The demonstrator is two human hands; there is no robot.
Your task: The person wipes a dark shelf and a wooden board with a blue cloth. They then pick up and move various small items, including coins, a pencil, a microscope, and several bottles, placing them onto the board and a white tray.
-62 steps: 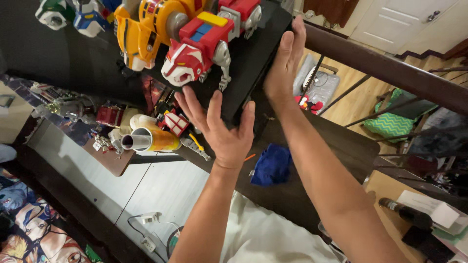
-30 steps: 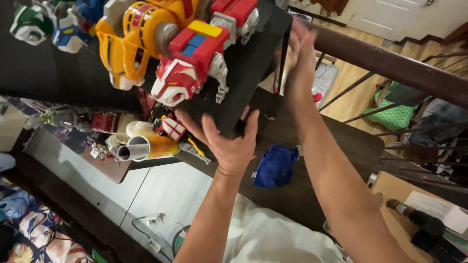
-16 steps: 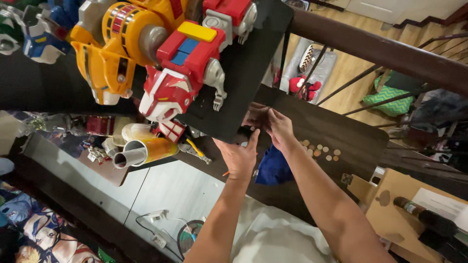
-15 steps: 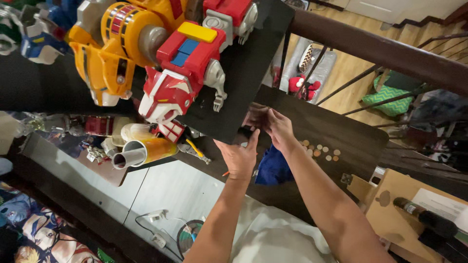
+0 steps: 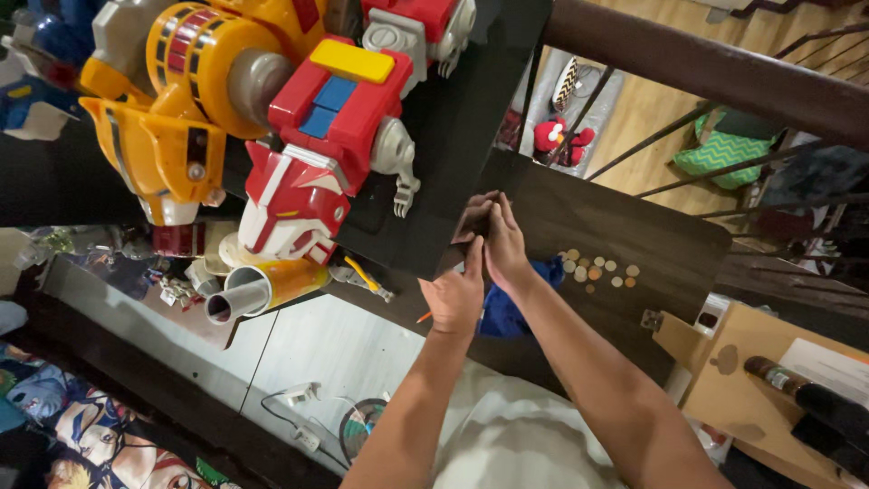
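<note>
Far left: a patterned cloth (image 5: pixel 54 426) is lying along the bottom corner, and beside it a grey cabinet top (image 5: pixel 299 353) is running up to a cluttered shelf edge.

A yellow toy robot (image 5: pixel 172 118) is sitting at upper left on the black board (image 5: pixel 453 109). Just right of it, touching it, a red lion-shaped toy robot (image 5: pixel 317 136) is standing with its white claw reaching toward the board's near edge. Under that edge an orange tube (image 5: pixel 262 288) is lying on its side, open mouth facing left.

The board's lower right corner is jutting out over the dark wooden table (image 5: pixel 652 244). Both hands are meeting at that corner.

Left hand (image 5: pixel 455 294): it is coming up from below, fingers partly curled, forefinger stretched up against the corner's underside. It is not closed round anything; how much it is bearing, cannot tell.

Right hand (image 5: pixel 501 240): fingers are lying flat and together, pressed to the board's corner edge, palm side touching the left forefinger. Open, nothing clasped.

Below the hands a blue cloth (image 5: pixel 516 303) is lying on the table. Just right, a scatter of coins (image 5: pixel 597 270) is sitting on bare wood with free room around it.

Further right a dark handrail (image 5: pixel 724 72) is crossing diagonally above thin balusters. At lower right a cardboard box (image 5: pixel 742 371) is standing beside the table's corner.
</note>
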